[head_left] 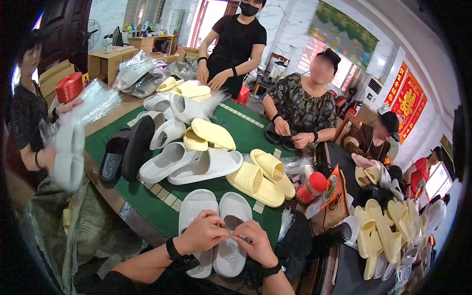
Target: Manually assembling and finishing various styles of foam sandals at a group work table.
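Observation:
A pair of grey slide slippers (198, 204) lies side by side, soles down, at the near edge of the green table. Over the gap between the two slippers, my left hand (205, 232) and my right hand (253, 242) meet with fingertips pinched close together. Whatever they pinch is too small to make out. To the right of my right hand lies a bundle of thin whitish strands (286, 222). Just beyond the grey pair sits a pair of pale yellow slippers (255, 184).
More grey slippers (206, 164) and black slippers (137, 147) are piled farther back. A red-lidded jar (311, 188) stands at right, near a black cylinder (334, 237) and heaped yellow slippers (388, 231). Co-workers surround the table; one at left holds a bagged slipper (69, 157).

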